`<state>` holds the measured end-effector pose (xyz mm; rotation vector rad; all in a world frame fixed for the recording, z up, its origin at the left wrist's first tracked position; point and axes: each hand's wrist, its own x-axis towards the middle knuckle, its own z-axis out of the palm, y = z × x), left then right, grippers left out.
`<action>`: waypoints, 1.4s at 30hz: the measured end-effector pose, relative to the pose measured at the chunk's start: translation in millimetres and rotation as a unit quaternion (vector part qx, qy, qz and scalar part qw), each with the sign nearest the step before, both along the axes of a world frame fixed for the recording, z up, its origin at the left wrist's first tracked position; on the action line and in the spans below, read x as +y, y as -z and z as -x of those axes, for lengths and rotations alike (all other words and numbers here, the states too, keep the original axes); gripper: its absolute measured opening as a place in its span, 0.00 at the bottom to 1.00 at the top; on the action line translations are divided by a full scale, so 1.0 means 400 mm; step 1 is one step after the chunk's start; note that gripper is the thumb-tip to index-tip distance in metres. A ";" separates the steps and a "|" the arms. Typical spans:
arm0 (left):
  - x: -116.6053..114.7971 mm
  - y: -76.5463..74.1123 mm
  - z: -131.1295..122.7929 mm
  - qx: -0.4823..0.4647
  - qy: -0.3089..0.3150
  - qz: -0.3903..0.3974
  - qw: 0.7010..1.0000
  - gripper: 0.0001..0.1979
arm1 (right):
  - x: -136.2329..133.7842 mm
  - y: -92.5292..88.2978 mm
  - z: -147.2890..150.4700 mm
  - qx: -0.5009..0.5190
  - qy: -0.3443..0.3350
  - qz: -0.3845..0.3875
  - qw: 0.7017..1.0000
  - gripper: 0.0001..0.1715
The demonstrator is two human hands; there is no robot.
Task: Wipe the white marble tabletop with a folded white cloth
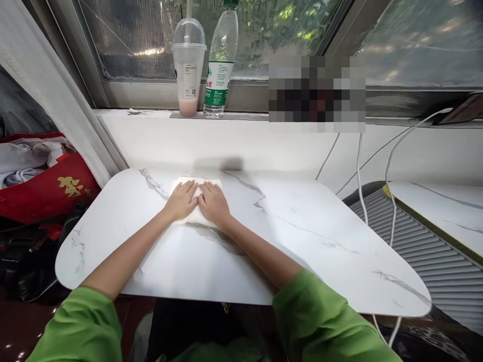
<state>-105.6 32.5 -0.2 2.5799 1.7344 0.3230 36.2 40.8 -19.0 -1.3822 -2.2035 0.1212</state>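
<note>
Two green sleeves (324,311) are seen nearest, one per arm, and the rounded near edge of one white marbled table (113,221) is crossed by both forearms. One folded white cloth (196,215) is laid on the tabletop, closer to the far edge than to the near one and left of the middle, so a wider stretch of surface is left to its right than to its left. It is pressed from above by two hands: the left hand (182,200) and the right hand (214,203) are both spread flat, palms down, fingers extended and thumbs close together; the cloth is covered rather than grasped.

Beyond the left edge, one red bag (75,176) is seen; past the right edge, one second tabletop (433,196) is seen. The far edge is bounded by a white wall (169,143). Above it, one lidded plastic cup (188,75) and one clear bottle (219,70) are stood side by side on the sill, before the window (132,40).
</note>
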 end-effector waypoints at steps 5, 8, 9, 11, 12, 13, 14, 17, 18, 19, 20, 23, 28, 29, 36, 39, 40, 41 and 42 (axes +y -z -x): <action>-0.234 -0.002 0.026 0.008 0.023 -0.021 0.999 0.26 | -0.221 -0.006 0.002 -0.038 -0.056 0.014 0.998 0.29; -0.372 -0.008 0.054 0.008 0.031 -0.035 0.999 0.26 | -0.336 -0.015 0.003 -0.033 -0.127 0.018 0.991 0.31; -0.405 -0.008 0.065 0.008 0.029 -0.035 0.999 0.26 | -0.360 -0.018 0.006 -0.029 -0.148 0.026 0.988 0.31; -0.441 -0.007 0.088 0.008 0.022 -0.028 0.999 0.27 | -0.382 -0.026 0.019 -0.028 -0.179 0.046 0.982 0.33; -0.443 -0.005 0.100 0.007 0.013 -0.021 1.000 0.27 | -0.379 -0.030 0.030 -0.029 -0.190 0.054 0.980 0.33; -0.433 -0.003 0.112 0.005 0.003 -0.011 1.000 0.27 | -0.368 -0.033 0.046 -0.031 -0.200 0.059 0.978 0.33; -0.413 -0.001 0.125 0.001 -0.012 -0.001 1.000 0.28 | -0.348 -0.036 0.065 -0.032 -0.206 0.062 0.976 0.34; -0.305 -0.001 0.171 -0.015 -0.064 0.013 0.998 0.27 | -0.255 -0.041 0.141 -0.028 -0.198 0.065 0.978 0.33; -0.258 -0.004 0.189 -0.025 -0.077 0.012 0.997 0.27 | -0.216 -0.041 0.170 -0.029 -0.186 0.067 0.980 0.33; -0.210 -0.008 0.210 -0.039 -0.084 0.010 0.996 0.28 | -0.176 -0.041 0.200 -0.030 -0.171 0.069 0.982 0.32; -0.160 -0.013 0.232 -0.057 -0.082 0.011 0.995 0.27 | -0.136 -0.041 0.229 -0.032 -0.155 0.072 0.985 0.32; -0.022 -0.029 0.302 -0.106 -0.055 0.008 0.993 0.26 | -0.023 -0.040 0.309 -0.026 -0.111 0.077 0.990 0.32; 0.141 -0.036 0.386 -0.127 -0.072 0.000 0.989 0.25 | 0.124 -0.039 0.395 0.008 -0.097 0.057 0.994 0.27; 0.164 -0.035 0.396 -0.128 -0.084 -0.001 0.988 0.25 | 0.145 -0.038 0.406 0.014 -0.097 0.048 0.994 0.26; 0.199 -0.025 0.415 -0.123 -0.097 -0.008 0.988 0.25 | 0.189 -0.030 0.437 0.004 -0.088 0.025 0.996 0.26; 0.118 -0.019 0.412 -0.108 -0.116 -0.024 0.987 0.25 | 0.134 -0.030 0.430 -0.007 -0.119 0.013 0.993 0.28; 0.075 -0.017 0.412 -0.101 -0.128 -0.028 0.986 0.25 | 0.102 -0.031 0.428 -0.011 -0.133 0.009 0.991 0.28; 0.024 -0.015 0.413 -0.092 -0.140 -0.031 0.985 0.26 | 0.063 -0.032 0.425 -0.014 -0.149 0.004 0.989 0.29; -0.033 -0.012 0.415 -0.084 -0.150 -0.035 0.984 0.26 | 0.017 -0.033 0.422 -0.017 -0.165 0.000 0.986 0.30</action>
